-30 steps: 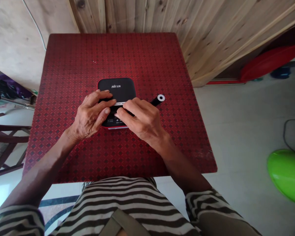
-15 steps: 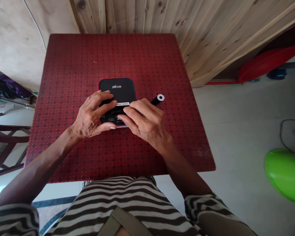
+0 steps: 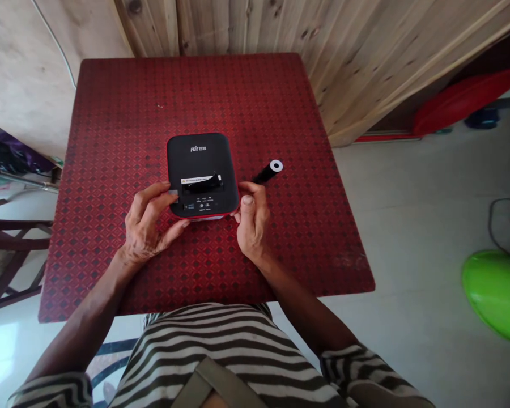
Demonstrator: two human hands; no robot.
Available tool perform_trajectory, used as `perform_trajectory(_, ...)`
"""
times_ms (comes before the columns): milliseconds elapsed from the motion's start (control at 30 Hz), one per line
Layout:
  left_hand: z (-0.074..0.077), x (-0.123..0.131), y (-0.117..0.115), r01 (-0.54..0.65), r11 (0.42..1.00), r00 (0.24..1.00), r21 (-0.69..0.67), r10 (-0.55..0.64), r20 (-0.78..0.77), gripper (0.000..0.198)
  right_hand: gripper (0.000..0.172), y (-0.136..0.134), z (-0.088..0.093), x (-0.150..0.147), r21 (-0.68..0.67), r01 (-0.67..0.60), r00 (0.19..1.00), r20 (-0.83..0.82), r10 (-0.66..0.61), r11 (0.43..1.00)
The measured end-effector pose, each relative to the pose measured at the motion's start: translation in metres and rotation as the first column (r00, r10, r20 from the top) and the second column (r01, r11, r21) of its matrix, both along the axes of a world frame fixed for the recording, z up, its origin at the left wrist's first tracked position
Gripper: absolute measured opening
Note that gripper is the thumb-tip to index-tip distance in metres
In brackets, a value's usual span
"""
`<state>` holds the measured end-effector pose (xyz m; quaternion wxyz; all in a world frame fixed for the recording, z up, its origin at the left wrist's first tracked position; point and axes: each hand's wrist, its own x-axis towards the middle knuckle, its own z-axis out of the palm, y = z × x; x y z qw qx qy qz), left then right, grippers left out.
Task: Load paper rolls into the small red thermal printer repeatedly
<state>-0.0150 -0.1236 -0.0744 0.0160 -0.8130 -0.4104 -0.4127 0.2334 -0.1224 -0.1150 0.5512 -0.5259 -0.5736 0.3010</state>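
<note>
A flat black device [image 3: 199, 161] with rounded corners and a red edge lies on the red patterned table. Across it runs a slot with a curled dark strip [image 3: 208, 182] sticking up, over a white printed label [image 3: 190, 181]. My left hand [image 3: 147, 218] holds its front left corner, fingertips on top by a small greyish tab and thumb at the front edge. At the front right side, my right hand [image 3: 254, 218] grips the red edge, thumb uppermost and fingers partly hidden. Just beyond the right hand lies a black roll [image 3: 268, 171] with a white end and dark centre.
The red table [image 3: 306, 243] stands against a wooden plank wall [image 3: 242, 28]. A dark wooden chair [image 3: 17, 243] is at the left. On the floor to the right are a bright green rounded object [image 3: 497, 294] and a cable; a red object [image 3: 463, 105] lies farther back.
My right hand has moved off the slot to the device's right edge. My left hand has slid to its front left corner. The slot and the curled strip are now uncovered.
</note>
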Motion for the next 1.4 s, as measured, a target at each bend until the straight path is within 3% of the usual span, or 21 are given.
perform_trajectory(133, -0.001, -0.001, 0.003, -0.003, 1.000, 1.000, 0.007, 0.003, -0.002, 0.058, 0.053, 0.011, -0.005, 0.000, -0.038, -0.057, 0.997, 0.043, 0.059, 0.998)
perform_trajectory(300, 0.002, -0.003, 0.002, 0.000, 1.000, 1.000, 0.021, 0.001, -0.010, 0.057, 0.057, 0.017, -0.002, 0.003, -0.044, -0.063, 0.995, 0.072, 0.067, 0.997)
perform_trajectory(700, 0.003, -0.005, 0.000, -0.025, 0.999, 1.000, -0.023, 0.025, 0.005, 0.052, 0.056, 0.016, 0.000, 0.002, -0.028, -0.056, 0.994, 0.095, 0.058, 0.998)
perform_trajectory(1033, 0.018, 0.000, 0.007, 0.004, 0.990, 1.000, -0.138, 0.000, 0.029, 0.049, 0.055, 0.016, -0.001, 0.001, -0.010, -0.054, 0.996, 0.069, 0.054, 0.999)
perform_trajectory(1200, 0.012, 0.002, 0.008, 0.021, 0.981, 0.993, -0.191, 0.001, 0.116, 0.049, 0.052, 0.015, 0.000, 0.001, -0.005, -0.061, 0.996, 0.062, 0.061, 0.998)
perform_trajectory(1400, 0.006, 0.004, 0.005, -0.017, 0.991, 0.990, -0.130, 0.035, 0.136, 0.046, 0.055, 0.016, 0.001, 0.001, 0.003, -0.071, 0.993, 0.091, 0.071, 0.997)
